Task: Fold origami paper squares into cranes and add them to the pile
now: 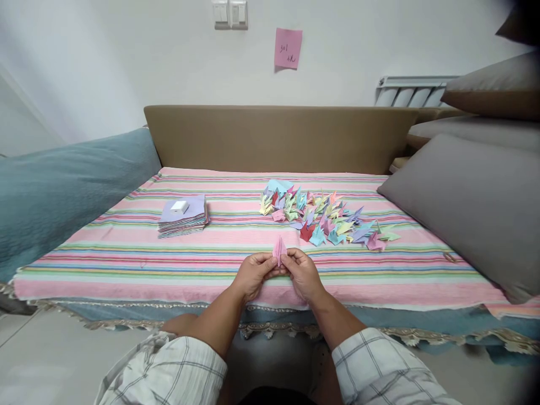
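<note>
Between my two hands stands a small piece of folded pink paper (279,246), a narrow pointed shape with its tip facing away from me. My left hand (258,272) pinches its left side between thumb and fingers. From the other side, my right hand (302,271) grips it the same way, and both thumbs lie close together near its lower end. Beyond my hands, to the right, spreads a pile of folded paper cranes (320,216) in several colours. A stack of square paper sheets (182,225) lies to the left, with a small white block (179,207) on top.
A striped cloth (126,264) covers the sofa seat, below a brown backrest (278,138). Grey cushions (472,202) are piled at the right, and a blue-covered armrest (76,185) bounds the left. A pink note (288,49) hangs on the wall near switches (230,14).
</note>
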`<state>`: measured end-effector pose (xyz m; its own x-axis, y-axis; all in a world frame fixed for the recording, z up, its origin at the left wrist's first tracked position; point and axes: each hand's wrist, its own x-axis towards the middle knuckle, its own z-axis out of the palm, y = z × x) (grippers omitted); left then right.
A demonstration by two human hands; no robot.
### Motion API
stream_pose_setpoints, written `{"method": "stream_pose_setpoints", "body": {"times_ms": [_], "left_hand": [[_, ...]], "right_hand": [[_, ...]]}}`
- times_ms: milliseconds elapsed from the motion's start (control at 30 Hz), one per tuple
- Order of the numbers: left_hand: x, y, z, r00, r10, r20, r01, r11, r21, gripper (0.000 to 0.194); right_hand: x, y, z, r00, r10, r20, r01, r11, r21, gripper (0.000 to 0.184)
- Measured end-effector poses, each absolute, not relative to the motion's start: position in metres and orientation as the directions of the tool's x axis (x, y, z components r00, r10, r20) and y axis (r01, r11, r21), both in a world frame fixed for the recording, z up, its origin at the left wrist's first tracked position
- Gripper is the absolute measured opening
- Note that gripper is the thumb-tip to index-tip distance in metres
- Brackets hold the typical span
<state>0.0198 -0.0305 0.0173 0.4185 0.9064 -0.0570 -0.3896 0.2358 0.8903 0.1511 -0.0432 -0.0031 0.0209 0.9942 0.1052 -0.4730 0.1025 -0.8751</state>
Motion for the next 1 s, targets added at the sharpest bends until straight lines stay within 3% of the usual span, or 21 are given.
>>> {"method": "stream_pose_setpoints", "body": {"times_ms": [233,767,1000], "left_hand": [[0.021,-0.032,0.018,0.401,0.913,-0.073,-0.385,0.240,0.891,0.029],[0.024,-0.030,0.013,0.166,0.986,0.005,-0.363,0.057,0.930,0.030],[0.017,-0.030,0.015,0.281,0.960,-0.009,-0.296,0.096,0.950,0.028]], "right_hand": [[0.151,-0.044,-0.002,0.024,0.995,0.102,-0.431,0.102,-0.897,0.023],[0.149,-0.050,0.008,-0.068,0.984,0.162,-0.352,0.129,-0.927,0.032],[0.150,-0.047,0.006,-0.070,0.990,0.122,-0.423,0.081,-0.903,0.026]]}}
